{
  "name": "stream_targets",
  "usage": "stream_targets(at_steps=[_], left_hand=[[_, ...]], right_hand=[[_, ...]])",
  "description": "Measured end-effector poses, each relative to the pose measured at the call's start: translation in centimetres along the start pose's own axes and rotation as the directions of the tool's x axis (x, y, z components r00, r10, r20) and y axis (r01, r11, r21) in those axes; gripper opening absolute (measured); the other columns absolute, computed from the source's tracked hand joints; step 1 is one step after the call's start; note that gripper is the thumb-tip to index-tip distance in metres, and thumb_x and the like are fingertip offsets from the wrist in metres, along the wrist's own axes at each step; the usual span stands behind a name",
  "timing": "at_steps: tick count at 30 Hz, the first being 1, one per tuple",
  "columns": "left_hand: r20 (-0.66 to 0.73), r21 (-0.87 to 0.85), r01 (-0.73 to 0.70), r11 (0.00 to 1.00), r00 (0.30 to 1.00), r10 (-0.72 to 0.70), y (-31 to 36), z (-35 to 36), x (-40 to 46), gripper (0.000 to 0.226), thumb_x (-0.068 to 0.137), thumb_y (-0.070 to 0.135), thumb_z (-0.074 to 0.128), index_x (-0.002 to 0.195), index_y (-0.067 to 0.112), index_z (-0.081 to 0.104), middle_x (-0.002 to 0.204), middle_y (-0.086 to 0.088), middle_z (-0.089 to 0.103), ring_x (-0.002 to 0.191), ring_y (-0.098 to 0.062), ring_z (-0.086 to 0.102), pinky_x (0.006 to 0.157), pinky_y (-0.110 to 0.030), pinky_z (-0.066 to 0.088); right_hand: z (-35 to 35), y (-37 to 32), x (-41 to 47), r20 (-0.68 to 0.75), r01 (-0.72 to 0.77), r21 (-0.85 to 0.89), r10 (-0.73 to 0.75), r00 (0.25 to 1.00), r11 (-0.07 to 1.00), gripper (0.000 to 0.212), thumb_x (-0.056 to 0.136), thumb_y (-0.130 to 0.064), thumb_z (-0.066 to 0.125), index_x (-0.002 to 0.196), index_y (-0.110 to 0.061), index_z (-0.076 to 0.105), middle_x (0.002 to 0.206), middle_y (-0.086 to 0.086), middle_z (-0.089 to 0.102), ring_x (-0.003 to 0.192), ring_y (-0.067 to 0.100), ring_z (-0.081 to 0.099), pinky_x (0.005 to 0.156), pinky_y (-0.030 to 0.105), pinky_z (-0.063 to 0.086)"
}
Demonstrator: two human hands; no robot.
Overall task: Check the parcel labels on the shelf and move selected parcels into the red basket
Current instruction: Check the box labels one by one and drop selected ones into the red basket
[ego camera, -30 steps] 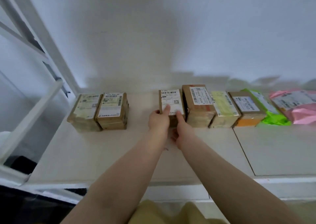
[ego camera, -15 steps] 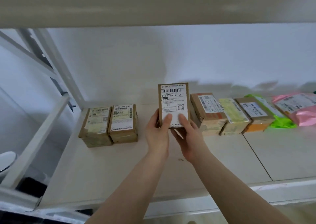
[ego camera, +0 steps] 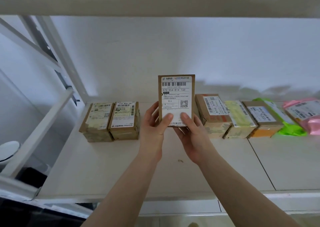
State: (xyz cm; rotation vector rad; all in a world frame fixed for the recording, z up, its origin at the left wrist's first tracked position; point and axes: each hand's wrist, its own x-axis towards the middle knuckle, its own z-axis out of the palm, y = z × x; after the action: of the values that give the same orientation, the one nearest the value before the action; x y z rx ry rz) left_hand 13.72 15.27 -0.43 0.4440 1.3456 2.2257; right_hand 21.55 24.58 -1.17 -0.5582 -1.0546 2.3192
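Nearest, the left hand (ego camera: 153, 122) and right hand (ego camera: 190, 131) together grip the lower end of a small box (ego camera: 176, 97), held upright above the shelf (ego camera: 112, 166) with its label facing the camera. Farther back, other parcels line the shelf. The grip is low, so the box could tip forward. The red basket is probably off-frame.

A pale shelf (ego camera: 121, 166) with a seam running front to back on its right part carries the parcels in a row near the back wall. At the left, two brown boxes (ego camera: 110, 121) stand touching side by side. Right of a gap, a brown box with an orange band (ego camera: 213, 116), a yellow-taped box (ego camera: 239, 121), another brown box (ego camera: 263, 121), a green bag (ego camera: 290, 129) and a pink bag (ego camera: 306, 112) lean one against the next. A small scrap (ego camera: 180, 161) lies nearer the front.
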Motion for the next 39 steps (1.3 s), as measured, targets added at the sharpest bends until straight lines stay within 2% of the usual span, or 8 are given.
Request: stream_targets(at_steps=[15, 18, 22, 26, 28, 30, 36, 39], left_hand=[[-0.033, 0.041, 0.018, 0.999, 0.999, -0.017, -0.4, -0.7, 0.5, 0.055, 0.082, 0.001, 0.073, 0.132, 0.019, 0.058, 0.121, -0.007, 0.071, 0.114, -0.022, 0.066, 0.092, -0.032, 0.055], [-0.058, 0.054, 0.039, 0.998, 0.998, -0.036, -0.6, -0.7, 0.6, 0.054, 0.082, 0.003, 0.074, 0.131, 0.019, 0.059, 0.118, -0.006, 0.072, 0.112, -0.019, 0.067, 0.086, -0.027, 0.055], [-0.114, 0.072, 0.089, 0.993, 0.99, -0.08, -1.0, -0.8, 0.5, 0.05, 0.082, 0.008, 0.075, 0.128, 0.021, 0.062, 0.114, -0.002, 0.074, 0.107, -0.014, 0.069, 0.081, -0.022, 0.054], [-0.188, 0.068, 0.166, 0.984, 0.971, -0.151, -1.5, -0.8, 0.3, 0.043, 0.083, 0.016, 0.076, 0.124, 0.023, 0.064, 0.107, 0.002, 0.076, 0.097, -0.006, 0.071, 0.076, -0.016, 0.051], [-0.217, 0.063, 0.203, 0.977, 0.958, -0.185, -1.7, -0.8, 0.4, 0.037, 0.085, 0.019, 0.074, 0.121, 0.025, 0.065, 0.103, 0.006, 0.077, 0.093, -0.002, 0.071, 0.072, -0.011, 0.051], [-0.235, 0.078, 0.247, 0.966, 0.946, -0.223, -2.1, -1.0, 0.4, 0.04, 0.086, 0.025, 0.074, 0.125, 0.024, 0.064, 0.108, 0.006, 0.075, 0.1, -0.002, 0.069, 0.08, -0.014, 0.05], [-0.458, 0.006, 0.418, 0.909, 0.809, -0.369, -4.1, -2.6, 0.1, 0.083, 0.068, 0.049, 0.082, 0.135, 0.011, 0.051, 0.131, -0.005, 0.062, 0.119, -0.019, 0.058, 0.092, -0.029, 0.042], [-0.536, -0.047, 0.493, 0.869, 0.721, -0.438, -3.5, -3.6, -0.1, 0.074, 0.068, 0.059, 0.078, 0.122, 0.011, 0.062, 0.107, -0.015, 0.07, 0.1, -0.03, 0.066, 0.085, -0.036, 0.052]], right_hand=[[-0.1, 0.5, 0.3, -0.029, -0.02, -0.087, 0.017, 0.999, 0.996, 0.059, 0.078, -0.023, 0.075, 0.133, -0.01, 0.058, 0.128, 0.011, 0.068, 0.122, 0.023, 0.063, 0.105, 0.039, 0.049], [-0.1, 0.5, 0.2, -0.043, -0.003, -0.127, -0.002, 0.999, 0.992, 0.049, 0.082, -0.021, 0.076, 0.128, -0.009, 0.062, 0.117, 0.007, 0.074, 0.109, 0.015, 0.069, 0.1, 0.033, 0.051], [-0.2, 0.8, 0.2, -0.06, 0.02, -0.188, -0.032, 0.998, 0.982, 0.034, 0.091, -0.014, 0.066, 0.124, -0.011, 0.064, 0.106, 0.0, 0.077, 0.096, 0.008, 0.073, 0.079, 0.018, 0.056], [-0.3, 1.8, 0.4, -0.13, 0.009, -0.298, -0.051, 0.99, 0.955, 0.037, 0.09, -0.026, 0.071, 0.126, -0.025, 0.065, 0.115, -0.004, 0.075, 0.113, 0.013, 0.067, 0.101, 0.033, 0.049], [-0.2, 2.4, 0.7, -0.173, -0.013, -0.322, -0.045, 0.984, 0.947, 0.036, 0.088, -0.032, 0.072, 0.124, -0.03, 0.066, 0.115, -0.006, 0.075, 0.114, 0.013, 0.066, 0.105, 0.037, 0.046], [0.0, 3.1, 1.1, -0.214, -0.041, -0.322, -0.031, 0.976, 0.946, 0.034, 0.088, -0.037, 0.072, 0.121, -0.032, 0.067, 0.111, -0.008, 0.075, 0.113, 0.012, 0.066, 0.106, 0.039, 0.046], [0.8, 5.1, 2.6, -0.314, -0.192, -0.34, 0.081, 0.946, 0.921, 0.048, 0.086, -0.049, 0.069, 0.124, -0.02, 0.063, 0.11, -0.002, 0.073, 0.108, 0.017, 0.066, 0.104, 0.041, 0.048], [1.6, 6.3, 3.2, -0.344, -0.227, -0.344, 0.103, 0.933, 0.911, 0.041, 0.093, -0.043, 0.064, 0.124, -0.017, 0.06, 0.105, -0.001, 0.071, 0.097, 0.013, 0.066, 0.085, 0.03, 0.051]])
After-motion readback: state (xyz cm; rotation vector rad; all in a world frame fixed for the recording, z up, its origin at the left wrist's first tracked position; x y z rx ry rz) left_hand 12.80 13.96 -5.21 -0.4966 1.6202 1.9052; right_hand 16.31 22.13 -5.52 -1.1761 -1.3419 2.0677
